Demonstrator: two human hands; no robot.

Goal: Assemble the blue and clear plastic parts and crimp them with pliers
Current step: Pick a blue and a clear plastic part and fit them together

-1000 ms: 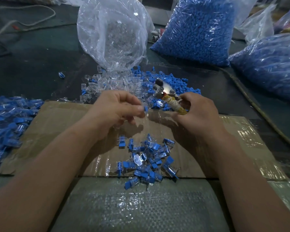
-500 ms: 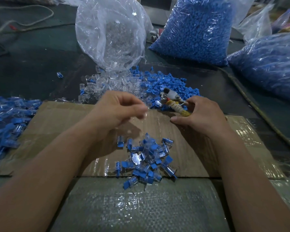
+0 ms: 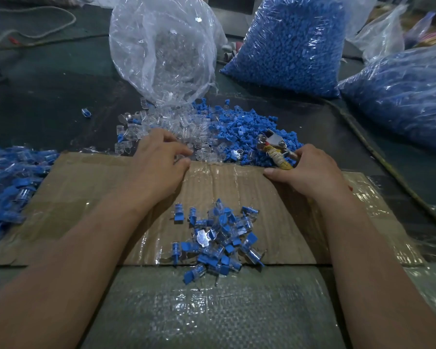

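Picking parts: left hand [image 3: 161,159] curls over clear parts [image 3: 161,124], hold unclear; right hand [image 3: 310,170] grips pliers [image 3: 275,147]. Next, likely: mate one with a blue part [image 3: 237,127].

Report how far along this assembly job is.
Done: a pile of assembled pieces on the cardboard, another heap far left. In hand: left hand at the loose clear parts, right hand gripping the pliers. Left: loose blue parts and full bags.

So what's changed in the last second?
The left hand moved forward and down to the clear parts, fingers curled over them. The right hand, gripping the pliers, sank to the far edge of the cardboard. The assembled pile stayed put.
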